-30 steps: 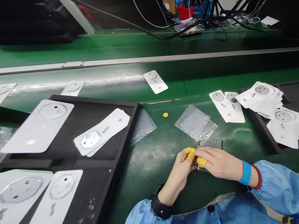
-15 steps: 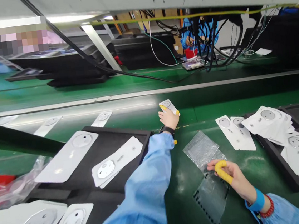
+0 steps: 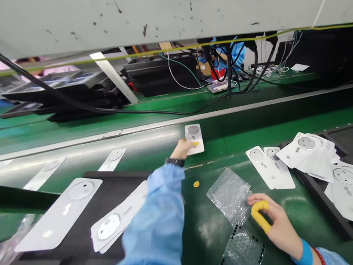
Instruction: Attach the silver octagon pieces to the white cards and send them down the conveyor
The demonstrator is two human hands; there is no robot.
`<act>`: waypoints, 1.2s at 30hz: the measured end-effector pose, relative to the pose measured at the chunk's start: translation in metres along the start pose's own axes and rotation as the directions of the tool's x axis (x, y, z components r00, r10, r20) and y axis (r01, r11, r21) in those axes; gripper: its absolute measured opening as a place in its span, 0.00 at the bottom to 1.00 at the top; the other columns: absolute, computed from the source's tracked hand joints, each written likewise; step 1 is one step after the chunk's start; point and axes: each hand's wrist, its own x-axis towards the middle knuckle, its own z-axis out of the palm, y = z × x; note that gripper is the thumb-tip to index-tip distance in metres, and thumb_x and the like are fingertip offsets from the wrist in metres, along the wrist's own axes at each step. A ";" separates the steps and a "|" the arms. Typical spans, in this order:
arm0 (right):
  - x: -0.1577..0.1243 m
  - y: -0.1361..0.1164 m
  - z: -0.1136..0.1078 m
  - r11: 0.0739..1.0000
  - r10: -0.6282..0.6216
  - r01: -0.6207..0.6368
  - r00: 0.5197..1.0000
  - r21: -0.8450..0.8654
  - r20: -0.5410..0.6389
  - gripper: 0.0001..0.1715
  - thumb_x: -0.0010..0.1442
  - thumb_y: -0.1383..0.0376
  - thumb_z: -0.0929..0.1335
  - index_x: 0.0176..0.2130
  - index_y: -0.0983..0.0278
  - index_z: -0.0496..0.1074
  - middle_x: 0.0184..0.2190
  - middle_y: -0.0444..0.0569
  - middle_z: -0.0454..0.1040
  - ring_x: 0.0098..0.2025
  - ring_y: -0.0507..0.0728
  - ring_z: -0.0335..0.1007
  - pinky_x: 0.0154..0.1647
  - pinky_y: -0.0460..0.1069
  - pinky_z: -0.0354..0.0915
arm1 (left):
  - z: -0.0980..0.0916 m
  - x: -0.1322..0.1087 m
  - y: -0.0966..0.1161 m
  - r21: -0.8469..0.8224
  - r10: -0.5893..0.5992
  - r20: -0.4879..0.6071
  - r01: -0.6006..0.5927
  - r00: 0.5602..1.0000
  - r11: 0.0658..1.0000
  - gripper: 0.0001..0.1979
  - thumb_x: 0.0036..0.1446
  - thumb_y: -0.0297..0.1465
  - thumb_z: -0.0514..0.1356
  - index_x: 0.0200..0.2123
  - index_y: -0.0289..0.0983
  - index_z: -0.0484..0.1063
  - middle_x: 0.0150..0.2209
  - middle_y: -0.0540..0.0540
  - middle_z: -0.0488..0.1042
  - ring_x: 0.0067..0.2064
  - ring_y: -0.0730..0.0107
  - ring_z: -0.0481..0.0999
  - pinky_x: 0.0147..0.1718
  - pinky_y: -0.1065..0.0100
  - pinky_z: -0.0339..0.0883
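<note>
My left hand (image 3: 183, 148) reaches out with its thumb on a small white rounded plate (image 3: 193, 137), printed with a round socket-like shape, over the far part of the green surface. A yellow finger cot shows on it. At the lower right, my right hand (image 3: 277, 223) has its yellow-covered thumb and finger curled tip to tip; anything between the tips is too small to make out. Its other fingertips are beside the edge of a bubble-wrap sheet (image 3: 229, 192). Below lies a clear sheet (image 3: 241, 255) with small black dots along its edges.
Black trays (image 3: 348, 130) carry stacks of white plates (image 3: 306, 151) at right; another black tray (image 3: 105, 181) with plates is at left. Two plates (image 3: 271, 168) lie near the right tray. A yellow piece (image 3: 196, 184) lies mid-surface. Cables (image 3: 148, 110) hang across the back; a person works beyond.
The view has shifted. My left hand has turned the plate more upright, so its printed face shows fully. My right hand sits slightly further right of the bubble wrap.
</note>
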 end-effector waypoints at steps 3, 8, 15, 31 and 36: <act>0.008 -0.014 -0.008 0.978 -0.173 0.156 0.977 -0.140 -0.123 0.04 0.61 0.69 0.68 0.37 0.60 0.74 0.47 0.53 0.75 0.49 0.58 0.74 0.50 0.53 0.71 | 0.003 -0.076 -0.017 -0.095 -0.021 0.107 0.031 0.994 0.995 0.23 0.55 0.33 0.66 0.52 0.34 0.66 0.47 0.41 0.76 0.41 0.61 0.79 0.39 0.58 0.75; 0.013 -0.063 -0.012 0.939 -0.327 0.296 0.926 -0.173 -0.188 0.05 0.61 0.70 0.68 0.37 0.60 0.73 0.52 0.53 0.71 0.57 0.60 0.67 0.60 0.59 0.64 | 0.030 -0.235 -0.046 -0.201 -0.033 0.227 0.080 0.973 0.976 0.34 0.49 0.40 0.69 0.56 0.37 0.61 0.47 0.38 0.78 0.44 0.51 0.80 0.38 0.58 0.76; -0.023 -0.090 -0.005 0.938 -0.329 0.310 0.937 -0.154 -0.115 0.04 0.61 0.67 0.68 0.38 0.58 0.74 0.58 0.52 0.64 0.61 0.64 0.62 0.63 0.64 0.60 | 0.060 -0.326 -0.054 -0.174 0.010 0.206 0.027 0.979 0.984 0.25 0.57 0.37 0.62 0.56 0.40 0.63 0.50 0.40 0.78 0.49 0.54 0.79 0.43 0.61 0.75; -0.043 -0.107 -0.013 0.874 0.161 -0.238 0.964 0.423 0.211 0.31 0.52 0.50 0.74 0.43 0.54 0.53 0.35 0.43 0.73 0.33 0.56 0.78 0.34 0.52 0.75 | 0.061 -0.361 -0.078 0.047 0.160 0.057 -0.163 0.985 0.986 0.21 0.57 0.36 0.61 0.54 0.42 0.68 0.40 0.40 0.81 0.43 0.51 0.81 0.44 0.56 0.73; -0.044 -0.112 -0.012 0.879 0.174 -0.213 0.976 0.427 0.128 0.31 0.52 0.56 0.76 0.44 0.54 0.54 0.34 0.42 0.75 0.33 0.55 0.78 0.33 0.50 0.75 | 0.060 -0.361 -0.065 -0.104 0.110 0.155 -0.095 0.982 0.990 0.19 0.58 0.35 0.59 0.54 0.42 0.67 0.43 0.42 0.81 0.42 0.56 0.81 0.39 0.61 0.75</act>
